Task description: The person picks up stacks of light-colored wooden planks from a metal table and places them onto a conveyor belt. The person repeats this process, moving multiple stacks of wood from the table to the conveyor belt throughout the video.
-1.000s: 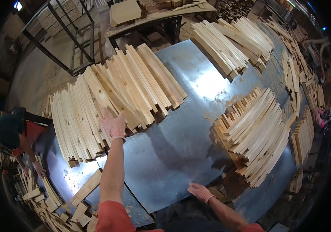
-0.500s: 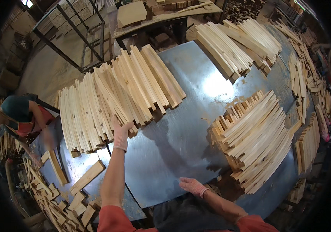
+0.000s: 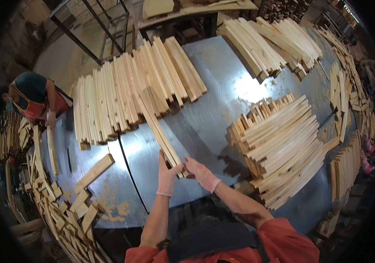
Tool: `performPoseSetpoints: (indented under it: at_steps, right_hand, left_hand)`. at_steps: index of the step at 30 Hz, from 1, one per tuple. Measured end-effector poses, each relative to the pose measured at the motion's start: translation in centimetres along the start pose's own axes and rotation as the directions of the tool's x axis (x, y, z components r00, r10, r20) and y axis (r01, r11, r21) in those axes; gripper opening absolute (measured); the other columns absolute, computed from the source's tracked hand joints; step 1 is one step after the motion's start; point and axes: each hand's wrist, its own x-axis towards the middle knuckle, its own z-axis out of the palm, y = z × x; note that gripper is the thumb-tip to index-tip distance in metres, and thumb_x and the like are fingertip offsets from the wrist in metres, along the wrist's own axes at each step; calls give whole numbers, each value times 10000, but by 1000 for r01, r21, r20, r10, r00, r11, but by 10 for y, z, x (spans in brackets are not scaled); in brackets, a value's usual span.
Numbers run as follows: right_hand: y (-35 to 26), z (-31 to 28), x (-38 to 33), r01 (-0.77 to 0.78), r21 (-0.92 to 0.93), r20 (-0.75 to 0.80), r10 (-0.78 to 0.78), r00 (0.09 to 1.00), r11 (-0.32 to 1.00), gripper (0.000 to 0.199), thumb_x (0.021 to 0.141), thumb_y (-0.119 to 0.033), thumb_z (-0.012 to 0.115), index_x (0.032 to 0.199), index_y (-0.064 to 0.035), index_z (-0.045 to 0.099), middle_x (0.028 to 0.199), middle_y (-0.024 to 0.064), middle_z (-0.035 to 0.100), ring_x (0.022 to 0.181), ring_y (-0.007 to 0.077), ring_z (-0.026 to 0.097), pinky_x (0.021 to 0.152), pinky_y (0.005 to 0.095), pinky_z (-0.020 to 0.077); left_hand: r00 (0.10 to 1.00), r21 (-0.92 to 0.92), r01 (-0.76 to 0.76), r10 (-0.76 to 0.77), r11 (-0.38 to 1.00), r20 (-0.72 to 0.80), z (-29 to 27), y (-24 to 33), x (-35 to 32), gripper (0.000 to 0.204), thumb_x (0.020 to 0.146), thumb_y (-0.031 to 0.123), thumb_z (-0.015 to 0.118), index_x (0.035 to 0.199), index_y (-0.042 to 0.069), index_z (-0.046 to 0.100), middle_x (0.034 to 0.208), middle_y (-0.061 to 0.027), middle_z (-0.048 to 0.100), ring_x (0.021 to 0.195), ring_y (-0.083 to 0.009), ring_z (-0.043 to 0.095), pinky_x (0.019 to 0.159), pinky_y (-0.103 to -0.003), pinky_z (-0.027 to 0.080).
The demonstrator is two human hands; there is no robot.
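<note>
Two or so long, narrow wooden strips (image 3: 162, 136) slant toward me over the metal tabletop, side by side. Their far ends still lie among the left stack of strips (image 3: 104, 103). My left hand (image 3: 168, 177), in a pale pink glove, is closed round the near end, thumb across the top. From the other side my right hand (image 3: 200, 174), gloved alike, has its fingers closed at the same end; its fingertips are partly hidden. To the right of my hands lies a second stack of strips (image 3: 284, 151), laid crosswise over shorter-looking ends.
The blue-grey metal table (image 3: 205, 127) has a dark seam on the left. Wood offcuts (image 3: 80, 204) pile up at lower left. A co-worker (image 3: 42, 94) at far left handles boards. More strips (image 3: 255, 48) lie at the back right. A black metal frame (image 3: 86, 39) stands behind.
My left hand has drawn the strips out of the left stack toward me. My right hand has moved up and left to their near end. The co-worker has straightened up somewhat.
</note>
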Motion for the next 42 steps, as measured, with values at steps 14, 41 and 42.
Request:
performPoseSetpoints:
  at_steps: [14,41,42]
  right_hand:
    - [24,8,-11,21,408,-29,-10,1000,913,436,1049,-340,716,1386,-78,626,1103,55,701,903,172,657,722,338,581]
    - [46,5,-30,-298,-276,-285,218,934,914,631,1073,-614,468,968,-33,692,771,83,662,636,192,630,602,356,515]
    - [42,3,-29,-322,-284,-258,251,933,903,643,1075,-600,469,1001,-8,708,787,89,674,672,208,663,651,360,554]
  left_hand:
    - [991,-213,112,-95,971,88,-32,-6,-24,1266,747,139,907,1747,122,131,1478,-186,477,1175,-273,633,1004,-411,572]
    - [972,-253,221,-189,942,142,-4,-39,0,818,877,67,775,1596,64,384,1153,-69,605,990,-190,641,850,-363,567]
    - [973,-218,220,-198,951,118,-2,-41,1,779,882,55,767,1571,58,404,1122,-62,610,956,-181,638,825,-356,567]
